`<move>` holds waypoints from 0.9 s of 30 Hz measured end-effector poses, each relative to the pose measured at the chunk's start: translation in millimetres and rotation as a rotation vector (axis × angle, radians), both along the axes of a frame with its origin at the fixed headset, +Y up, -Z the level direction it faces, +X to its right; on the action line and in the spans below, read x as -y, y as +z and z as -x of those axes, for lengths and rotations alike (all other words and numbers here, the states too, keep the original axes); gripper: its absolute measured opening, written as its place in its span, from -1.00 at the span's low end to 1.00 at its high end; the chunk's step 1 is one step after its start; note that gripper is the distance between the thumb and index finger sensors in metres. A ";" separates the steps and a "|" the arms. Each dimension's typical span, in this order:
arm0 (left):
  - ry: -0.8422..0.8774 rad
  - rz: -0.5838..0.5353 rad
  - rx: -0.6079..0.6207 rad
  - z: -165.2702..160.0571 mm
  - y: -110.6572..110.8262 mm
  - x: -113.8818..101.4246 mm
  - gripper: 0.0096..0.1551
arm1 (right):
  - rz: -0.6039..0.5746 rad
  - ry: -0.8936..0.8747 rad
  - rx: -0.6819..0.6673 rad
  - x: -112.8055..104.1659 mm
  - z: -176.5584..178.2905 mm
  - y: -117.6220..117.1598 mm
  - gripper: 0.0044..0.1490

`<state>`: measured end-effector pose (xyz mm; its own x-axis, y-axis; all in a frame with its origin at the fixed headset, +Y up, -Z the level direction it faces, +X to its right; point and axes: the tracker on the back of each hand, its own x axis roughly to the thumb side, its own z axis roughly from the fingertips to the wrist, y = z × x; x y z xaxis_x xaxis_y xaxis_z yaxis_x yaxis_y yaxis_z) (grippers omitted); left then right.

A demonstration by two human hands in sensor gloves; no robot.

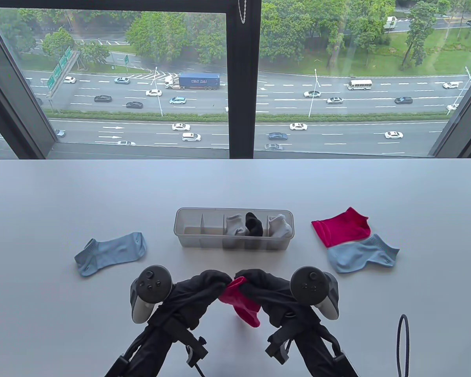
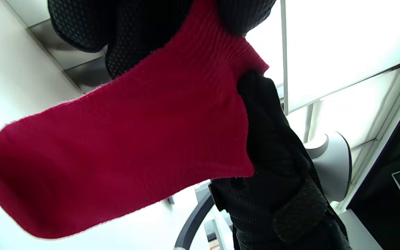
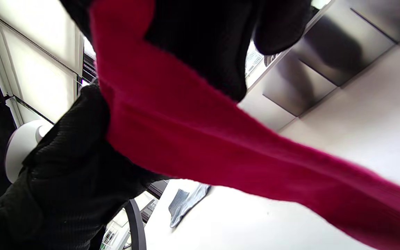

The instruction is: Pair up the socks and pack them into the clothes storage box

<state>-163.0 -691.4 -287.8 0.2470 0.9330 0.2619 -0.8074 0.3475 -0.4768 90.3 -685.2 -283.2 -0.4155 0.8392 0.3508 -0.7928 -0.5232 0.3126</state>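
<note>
Red sock [image 1: 241,300] up off the bench [image 1: 62,196], held at its cuff between both hands at the near edge, toe dangling toward the person. Left hand [image 1: 204,286] pinches one side of the cuff, right hand [image 1: 263,286] pinches the other, so both grips are closed on that sock. Beyond them sits the clear storage box [image 1: 234,227], with a grey sock bundle [image 1: 234,224], a black one [image 1: 254,224] and another grey one [image 1: 279,224] tucked into its right-hand compartments. To the right lies the second red sock [image 1: 340,227], overlapping a light blue sock [image 1: 361,254]. Well left of the box, the other light blue sock [image 1: 110,252] lies flat.
</note>
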 end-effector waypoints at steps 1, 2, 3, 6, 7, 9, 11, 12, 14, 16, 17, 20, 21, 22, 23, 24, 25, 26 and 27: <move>0.006 0.016 0.004 -0.8 -0.4 -0.9 -0.60 | 0.031 0.007 -0.018 -0.6 0.6 -0.4 -0.50; -0.023 0.013 -0.037 -1.8 -1.9 0.1 -0.60 | 0.057 0.017 -0.018 1.3 1.5 -2.2 -0.51; -0.089 0.012 -0.060 -3.0 -4.1 2.7 -0.59 | 0.087 0.050 0.000 5.8 2.3 -5.5 -0.50; -0.441 -0.004 -0.112 -7.2 -6.4 23.5 -0.35 | 0.160 0.296 0.088 36.1 3.7 -17.7 -0.34; -0.613 -0.023 -0.112 -6.3 -8.6 31.3 -0.25 | 0.153 0.424 0.109 45.5 2.9 -19.0 -0.22; -0.911 -0.023 -0.120 -1.6 -11.6 37.8 -0.18 | 0.088 0.550 0.077 44.3 4.4 -14.0 -0.17; -1.168 -0.051 -0.128 5.2 -15.5 42.3 -0.16 | 0.133 0.615 -0.063 38.2 16.4 -2.9 -0.18; -1.205 -0.057 -0.128 7.5 -16.5 43.8 -0.15 | 0.181 0.637 -0.138 40.7 23.4 1.1 -0.19; -1.227 -0.038 -0.141 12.6 -17.9 46.8 -0.14 | 0.305 0.695 -0.259 57.0 39.4 5.9 -0.17; -1.213 -0.002 -0.149 17.4 -17.8 48.1 -0.14 | 0.427 0.853 -0.270 80.6 47.1 1.5 -0.14; -1.208 0.002 -0.156 18.9 -17.6 48.1 -0.15 | 0.440 0.907 -0.265 84.1 45.6 -2.3 -0.13; -1.184 0.020 -0.151 22.6 -16.9 47.5 -0.15 | 0.322 0.713 -0.197 68.0 17.1 -20.1 -0.12; -1.179 0.019 -0.152 23.2 -16.7 46.9 -0.15 | 0.293 0.652 -0.099 58.8 4.0 -25.2 -0.14; -1.171 0.021 -0.154 23.9 -16.8 45.5 -0.15 | 0.249 0.594 0.046 45.9 -17.7 -33.5 -0.16; -1.163 0.020 -0.158 24.4 -16.9 44.1 -0.15 | 0.214 0.575 0.169 36.2 -38.2 -42.9 -0.17; -1.159 0.014 -0.165 24.5 -17.1 43.2 -0.15 | 0.217 0.588 0.303 28.6 -60.4 -53.2 -0.17; -1.153 0.010 -0.170 24.4 -17.9 42.4 -0.15 | 0.267 0.636 0.436 22.2 -87.1 -66.4 -0.17; -1.151 0.013 -0.168 24.1 -18.5 42.1 -0.16 | 0.311 0.666 0.472 20.2 -102.5 -75.8 -0.18; -1.152 0.019 -0.167 23.6 -19.6 41.6 -0.16 | 0.358 0.699 0.506 18.6 -121.7 -88.4 -0.19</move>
<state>-186.5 -733.1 -307.4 0.9814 0.1368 0.1344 -0.0712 0.9107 -0.4069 211.9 -703.8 -371.5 -0.8995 0.3643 -0.2413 -0.4205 -0.8719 0.2511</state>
